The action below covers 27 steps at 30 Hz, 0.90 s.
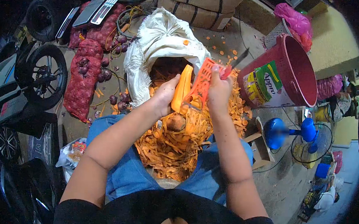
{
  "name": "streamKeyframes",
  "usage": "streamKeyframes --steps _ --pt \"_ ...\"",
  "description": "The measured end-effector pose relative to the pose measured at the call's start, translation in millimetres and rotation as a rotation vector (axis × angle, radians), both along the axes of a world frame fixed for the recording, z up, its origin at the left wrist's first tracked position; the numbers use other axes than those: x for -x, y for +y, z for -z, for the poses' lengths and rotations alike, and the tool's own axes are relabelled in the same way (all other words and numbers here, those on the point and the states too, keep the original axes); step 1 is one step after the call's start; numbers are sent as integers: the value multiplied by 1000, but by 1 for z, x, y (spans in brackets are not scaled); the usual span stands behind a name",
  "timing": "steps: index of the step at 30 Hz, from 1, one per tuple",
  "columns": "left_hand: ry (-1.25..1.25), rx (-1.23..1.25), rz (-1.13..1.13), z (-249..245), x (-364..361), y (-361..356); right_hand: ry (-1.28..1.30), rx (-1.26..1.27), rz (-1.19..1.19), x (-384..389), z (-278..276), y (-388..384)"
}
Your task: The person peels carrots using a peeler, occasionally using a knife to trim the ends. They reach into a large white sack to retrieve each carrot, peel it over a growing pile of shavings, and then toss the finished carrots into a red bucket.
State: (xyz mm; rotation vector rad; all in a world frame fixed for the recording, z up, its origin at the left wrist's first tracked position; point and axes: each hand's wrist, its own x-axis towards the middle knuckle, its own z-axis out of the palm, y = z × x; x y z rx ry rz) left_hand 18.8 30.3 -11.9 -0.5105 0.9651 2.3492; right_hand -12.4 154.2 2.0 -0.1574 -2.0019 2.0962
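My left hand point(165, 96) is wrapped round an orange carrot point(182, 89), which points upward and looks peeled. In my right hand point(220, 92) is a red peeler point(201, 81) with an openwork handle, its lower end against the carrot's side. A knife point(240, 58) with a red handle also sticks out from that hand, blade up and to the right. Below both hands lies a heap of orange peelings point(169, 160) between the knees, with a brownish unpeeled carrot point(176, 122) on it. Just beyond, an open white sack point(167, 34) has a dark inside.
A red bucket point(270, 76) stands tilted in view at the right, near a blue fan point(276, 133). Red net bags of onions point(84, 78) and a scale point(91, 12) are at the left, beside a motorcycle wheel point(45, 76). Cardboard boxes point(197, 11) lie behind the sack.
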Motion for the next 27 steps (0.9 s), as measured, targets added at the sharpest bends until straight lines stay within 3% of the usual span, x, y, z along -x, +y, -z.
streamKeyframes --steps 3,13,17,21,27 --pt "-83 -93 -65 -5 0 7 31 -74 -51 -12 -3 -10" --pt "-57 -71 -22 2 -3 8 117 -83 -86 -14 -1 -16" --pt "-56 -116 2 1 -7 11 144 -316 -8 -17 -4 -16" --pt "-9 -43 23 2 -9 12 166 -490 91 -11 -1 -12" --pt "4 147 160 -9 -19 17 204 -546 189 2 4 -2"
